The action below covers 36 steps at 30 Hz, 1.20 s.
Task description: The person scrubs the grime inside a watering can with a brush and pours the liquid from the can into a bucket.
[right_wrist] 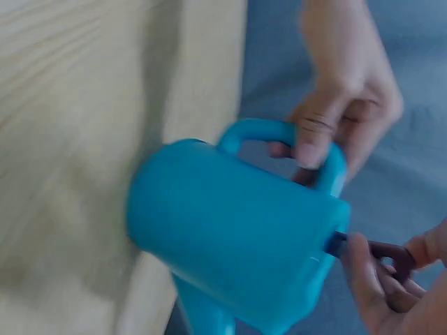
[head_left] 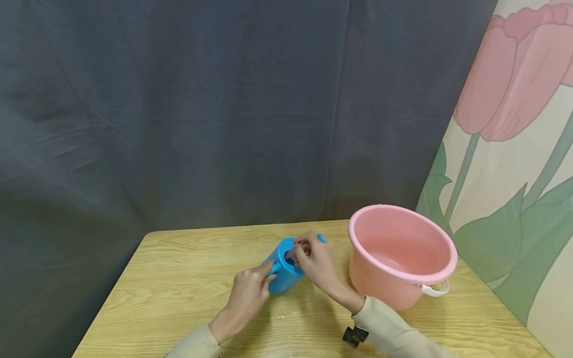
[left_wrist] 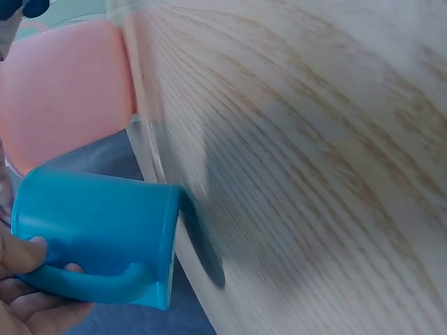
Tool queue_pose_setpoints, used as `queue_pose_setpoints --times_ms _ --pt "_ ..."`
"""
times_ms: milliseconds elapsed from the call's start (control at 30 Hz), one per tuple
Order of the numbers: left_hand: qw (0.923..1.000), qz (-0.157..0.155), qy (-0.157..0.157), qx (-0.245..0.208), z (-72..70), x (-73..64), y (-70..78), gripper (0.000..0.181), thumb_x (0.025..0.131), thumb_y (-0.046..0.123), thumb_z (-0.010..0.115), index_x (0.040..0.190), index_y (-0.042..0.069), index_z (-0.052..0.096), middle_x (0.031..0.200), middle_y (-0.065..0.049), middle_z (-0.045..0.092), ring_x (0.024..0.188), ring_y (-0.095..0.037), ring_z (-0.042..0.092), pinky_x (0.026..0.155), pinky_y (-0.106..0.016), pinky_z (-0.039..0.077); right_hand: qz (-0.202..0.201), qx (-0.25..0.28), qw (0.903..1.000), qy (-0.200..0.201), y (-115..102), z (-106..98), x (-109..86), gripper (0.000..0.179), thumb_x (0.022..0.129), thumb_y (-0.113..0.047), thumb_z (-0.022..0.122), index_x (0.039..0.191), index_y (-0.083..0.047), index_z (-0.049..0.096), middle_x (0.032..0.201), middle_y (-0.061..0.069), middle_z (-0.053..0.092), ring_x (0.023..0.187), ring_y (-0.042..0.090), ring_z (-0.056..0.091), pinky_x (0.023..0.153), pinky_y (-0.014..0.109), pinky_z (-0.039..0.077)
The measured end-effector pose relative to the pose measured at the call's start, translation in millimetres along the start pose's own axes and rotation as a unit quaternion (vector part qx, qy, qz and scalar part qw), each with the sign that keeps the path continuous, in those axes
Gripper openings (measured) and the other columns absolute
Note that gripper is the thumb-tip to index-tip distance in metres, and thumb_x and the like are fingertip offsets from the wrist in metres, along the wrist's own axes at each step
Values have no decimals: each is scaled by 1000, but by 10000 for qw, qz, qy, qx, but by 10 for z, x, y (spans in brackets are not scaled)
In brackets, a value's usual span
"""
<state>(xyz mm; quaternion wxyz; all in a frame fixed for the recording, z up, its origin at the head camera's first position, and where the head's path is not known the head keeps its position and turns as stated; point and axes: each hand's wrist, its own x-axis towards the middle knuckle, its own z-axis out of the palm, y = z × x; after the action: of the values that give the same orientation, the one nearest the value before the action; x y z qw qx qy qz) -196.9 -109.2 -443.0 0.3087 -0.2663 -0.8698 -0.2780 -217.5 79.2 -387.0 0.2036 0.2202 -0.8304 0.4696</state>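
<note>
A blue watering can (head_left: pixel 283 284) is tilted over the wooden table; I cannot tell whether its base touches the top. My left hand (head_left: pixel 248 293) grips the can's handle, thumb and fingers around it, as the right wrist view shows. With my right hand (head_left: pixel 320 263) I pinch a thin purple tool (right_wrist: pixel 387 252) that has a hole in its handle. Its far end goes into the can's top opening and is hidden inside. Beyond my right hand, the spout's tip (head_left: pixel 321 238) shows.
To the right of the can stands a pink bucket (head_left: pixel 378 286) with a white handle (head_left: pixel 435 290). Small wet-looking specks (head_left: pixel 281 316) dot the wooden table (head_left: pixel 179 278). A dark curtain (head_left: pixel 224 124) hangs behind, and a tulip-painted wall (head_left: pixel 506 199) rises at the right.
</note>
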Motion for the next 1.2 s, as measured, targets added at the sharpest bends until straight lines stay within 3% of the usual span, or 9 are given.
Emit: queue_pose_setpoints --times_ms 133,600,900,1100,1200 --pt "10000 -66 32 -20 4 -4 -18 30 78 -2 80 107 -7 71 95 -20 73 77 -27 73 60 -37 59 -154 -111 9998 11 19 56 -29 9 95 -1 60 102 1 66 71 -1 67 59 6 63 52 22 51" --pt "9999 -82 -47 -111 22 -9 -49 30 79 -1 79 108 -5 71 92 -17 74 75 -25 72 59 -35 59 -186 -219 9995 -125 49 54 4 10 94 2 60 102 1 66 70 -4 65 58 4 61 50 22 49" --pt "9996 -212 -138 -157 23 -12 -33 28 82 2 78 109 -3 72 95 -15 74 81 -25 73 63 -37 59 84 -238 9992 -311 47 -5 44 13 94 3 58 105 3 65 69 1 65 60 15 66 54 23 52" --pt "9999 -68 -42 -110 21 14 -28 24 81 1 79 104 0 71 93 -14 74 81 -24 73 63 -39 59 604 110 9954 -730 24 -111 111 21 97 0 54 116 4 62 76 5 68 66 20 68 59 24 55" --pt "10000 34 -21 -80 23 32 -17 23 80 -1 79 102 -1 71 92 -14 74 79 -24 73 62 -39 59 725 235 9945 -715 -5 -188 154 22 99 -1 54 119 4 62 77 7 69 67 20 68 61 26 55"
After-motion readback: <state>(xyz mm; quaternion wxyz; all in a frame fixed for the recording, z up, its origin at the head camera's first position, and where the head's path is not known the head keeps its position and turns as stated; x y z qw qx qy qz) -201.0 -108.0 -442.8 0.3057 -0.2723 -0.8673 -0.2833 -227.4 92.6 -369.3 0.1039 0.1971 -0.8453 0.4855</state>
